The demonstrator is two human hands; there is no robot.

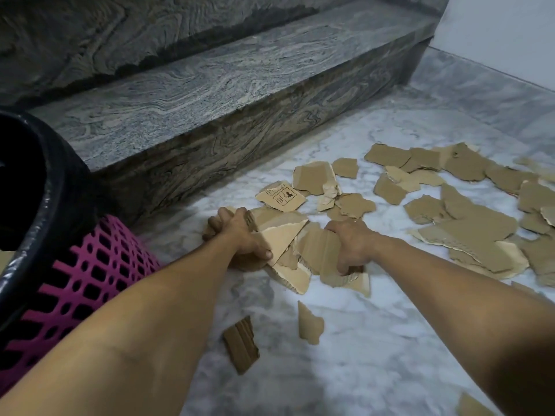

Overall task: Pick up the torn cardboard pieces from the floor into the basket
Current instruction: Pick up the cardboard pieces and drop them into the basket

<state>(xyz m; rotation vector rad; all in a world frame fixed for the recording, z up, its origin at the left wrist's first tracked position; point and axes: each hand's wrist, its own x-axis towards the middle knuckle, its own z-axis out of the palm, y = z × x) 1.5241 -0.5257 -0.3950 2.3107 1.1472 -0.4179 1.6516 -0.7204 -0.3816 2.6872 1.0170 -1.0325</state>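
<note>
One cardboard scrap [280, 197] bears black boxed handling symbols; its small print is illegible.

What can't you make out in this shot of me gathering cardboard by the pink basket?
Head view, the only one:
- Basket: its inside and most of its body, cut off by the left edge and hidden by the black liner and the left arm.
- Left hand: the fingertips, tucked under the cardboard pile.
- Right hand: the fingertips, buried in the pile.
- Printed piece: its symbols are too small to read.
</note>
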